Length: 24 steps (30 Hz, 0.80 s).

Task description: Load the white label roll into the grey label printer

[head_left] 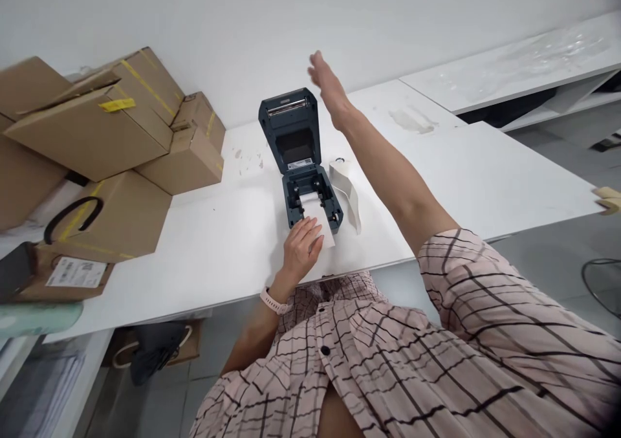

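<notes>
Left hand (298, 250) on paper strip (324, 228), label printer (305, 156) open
Its fingers overlie the strip, pinch unclear; raised right hand (331, 93) empty, fingers extended. Likely light, easily creased; best held by side edges.

A printer (297, 150) is set on the table (208, 250) before the wall (233, 24), paper (320, 218) laid from its interior over its near edge. To its right a loose strip (353, 206) is placed; to the left, boxes (97, 134) are stacked. On the far-right bench (485, 88), what may be plastic film (572, 50) is spread.
</notes>
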Tool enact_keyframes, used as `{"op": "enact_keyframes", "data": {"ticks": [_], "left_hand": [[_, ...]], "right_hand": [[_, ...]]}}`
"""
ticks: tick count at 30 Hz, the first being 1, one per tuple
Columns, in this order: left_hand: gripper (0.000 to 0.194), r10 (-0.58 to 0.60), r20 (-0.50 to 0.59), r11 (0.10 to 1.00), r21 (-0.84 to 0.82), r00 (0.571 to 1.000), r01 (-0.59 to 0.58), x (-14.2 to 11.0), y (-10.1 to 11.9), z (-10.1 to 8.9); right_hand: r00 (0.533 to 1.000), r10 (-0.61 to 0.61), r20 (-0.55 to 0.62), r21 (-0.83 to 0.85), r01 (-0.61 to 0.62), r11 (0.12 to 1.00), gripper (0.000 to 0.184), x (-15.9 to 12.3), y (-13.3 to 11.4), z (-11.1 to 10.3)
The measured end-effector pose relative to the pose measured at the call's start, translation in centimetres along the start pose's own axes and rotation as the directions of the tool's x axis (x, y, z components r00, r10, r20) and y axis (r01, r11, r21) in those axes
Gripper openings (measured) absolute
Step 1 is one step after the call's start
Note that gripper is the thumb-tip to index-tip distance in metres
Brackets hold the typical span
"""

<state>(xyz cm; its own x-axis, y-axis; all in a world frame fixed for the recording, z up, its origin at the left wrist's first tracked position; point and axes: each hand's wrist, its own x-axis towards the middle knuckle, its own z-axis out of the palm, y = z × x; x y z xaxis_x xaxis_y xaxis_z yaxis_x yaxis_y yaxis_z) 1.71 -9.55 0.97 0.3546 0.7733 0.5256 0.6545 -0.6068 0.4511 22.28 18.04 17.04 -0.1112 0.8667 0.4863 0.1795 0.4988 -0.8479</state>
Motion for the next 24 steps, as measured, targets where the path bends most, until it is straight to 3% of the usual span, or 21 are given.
{"op": "enact_keyframes", "data": {"ticks": [2,4,8,10,12,14,17,20,22,24], "left_hand": [[0.035,0.008,-0.014,1.0,-0.019,1.0,-0.008,-0.5,0.1,-0.1],[0.033,0.015,-0.041,0.999,-0.037,0.999,-0.016,-1.3,0.3,-0.3],[0.033,-0.058,-0.126,0.995,-0.085,0.99,0.048,-2.9,0.9,-1.3],[0.035,-0.148,-0.257,0.988,-0.086,0.955,0.13,-3.1,1.1,-2.1],[0.039,-0.242,-0.398,0.97,-0.079,0.885,0.23,-2.6,1.0,-2.9],[0.047,-0.333,-0.447,0.941,-0.107,0.83,0.32,-1.4,0.5,-3.4],[0.063,-0.517,-0.292,0.851,-0.281,0.805,0.444,1.1,-0.6,-3.1],[0.08,-0.684,0.012,0.62,-0.516,0.729,0.591,3.2,-1.5,-2.0],[0.083,-0.676,0.171,0.498,-0.611,0.717,0.615,3.8,-1.6,-1.2],[0.077,-0.62,0.235,0.46,-0.663,0.748,0.59,3.7,-1.5,-0.6]], "right_hand": [[0.991,0.071,0.115,0.069,-0.079,0.994,0.103,0.6,-1.6,0.8],[0.989,0.067,0.134,0.077,-0.077,0.994,0.103,-1.0,-3.0,1.7],[0.998,-0.041,-0.037,-0.015,0.04,0.999,0.091,-8.7,-4.7,2.9],[0.995,-0.041,-0.09,-0.067,0.035,0.997,0.078,-13.5,-4.9,3.3],[0.996,-0.005,-0.09,-0.102,-0.004,0.995,0.063,-18.1,-4.6,3.6],[0.996,0.051,-0.073,-0.13,-0.061,0.99,0.05,-22.2,-3.7,4.0],[0.977,0.177,-0.12,-0.122,-0.191,0.974,0.048,-26.7,-1.7,4.7],[0.895,0.401,-0.197,0.035,-0.402,0.915,0.083,-28.7,0.3,5.2],[0.827,0.548,-0.128,0.2,-0.52,0.831,0.104,-28.9,1.0,5.4],[0.793,0.61,-0.004,0.306,-0.58,0.755,0.111,-28.7,1.3,5.4]]}}
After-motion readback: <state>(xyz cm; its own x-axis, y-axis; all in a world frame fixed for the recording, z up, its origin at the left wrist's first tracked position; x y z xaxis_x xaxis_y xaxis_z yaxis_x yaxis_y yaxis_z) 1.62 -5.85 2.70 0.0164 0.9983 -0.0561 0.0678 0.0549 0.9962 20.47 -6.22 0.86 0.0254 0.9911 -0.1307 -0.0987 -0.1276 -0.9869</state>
